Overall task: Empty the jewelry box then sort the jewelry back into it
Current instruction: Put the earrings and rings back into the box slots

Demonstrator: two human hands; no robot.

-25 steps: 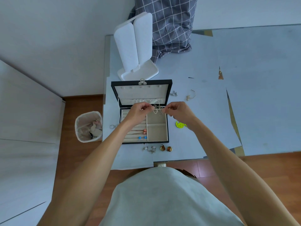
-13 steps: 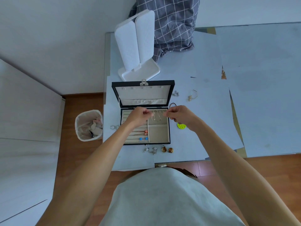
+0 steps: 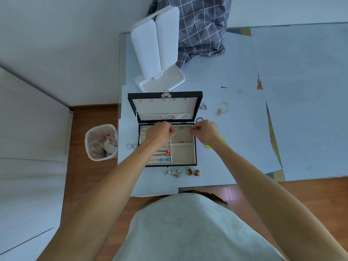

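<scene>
A black jewelry box with a cream lining stands open on the white table, its lid raised at the back. My left hand and my right hand each pinch an end of a thin gold necklace. The chain hangs low into the box's upper right compartment. Pink earrings and blue studs sit in the ring rolls at the lower left. The lower right compartment holds nothing.
Loose jewelry lies around the box: silver and gold earrings in front, hoops at its left, more pieces at the back right, a yellow-green item under my right wrist. A white stand rises behind the lid. A waste bin stands on the floor.
Both hands have come down and towards me with the necklace, from in front of the lid to just over the upper right compartment.
</scene>
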